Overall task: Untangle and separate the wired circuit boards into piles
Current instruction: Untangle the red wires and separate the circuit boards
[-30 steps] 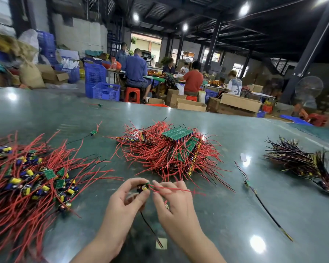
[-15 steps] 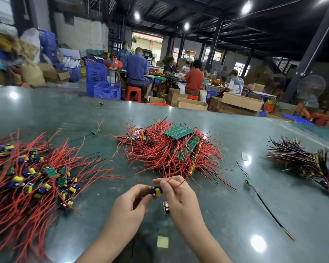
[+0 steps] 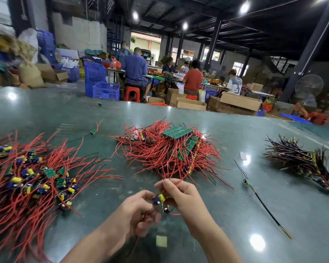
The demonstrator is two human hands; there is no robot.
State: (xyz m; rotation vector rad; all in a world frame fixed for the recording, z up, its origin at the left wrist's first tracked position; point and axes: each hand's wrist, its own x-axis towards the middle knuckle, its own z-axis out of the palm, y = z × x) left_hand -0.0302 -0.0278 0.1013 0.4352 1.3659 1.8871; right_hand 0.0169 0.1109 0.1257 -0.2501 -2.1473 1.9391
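Observation:
Both hands meet over the near middle of the dark green table (image 3: 226, 215). My left hand (image 3: 139, 211) and my right hand (image 3: 180, 194) pinch a small wired circuit board (image 3: 160, 199) with blue and yellow parts between them. A red wire loops up over my right fingers and a dark wire hangs below my left hand. Just beyond lies a tangled heap of red-wired boards (image 3: 171, 150). A spread pile of red-wired boards (image 3: 29, 181) covers the left side. A bundle of dark-wired boards (image 3: 302, 162) lies at the right.
A single board with a long black wire (image 3: 262, 202) lies right of my hands. A small yellow square (image 3: 161, 241) sits near the front edge. Two stray boards (image 3: 93, 131) lie farther back on the left. People sit at tables among boxes and blue crates beyond.
My hands have drawn closer together and slightly nearer to me, turning the small board. The red wire that stuck out to the right now loops over my right fingers.

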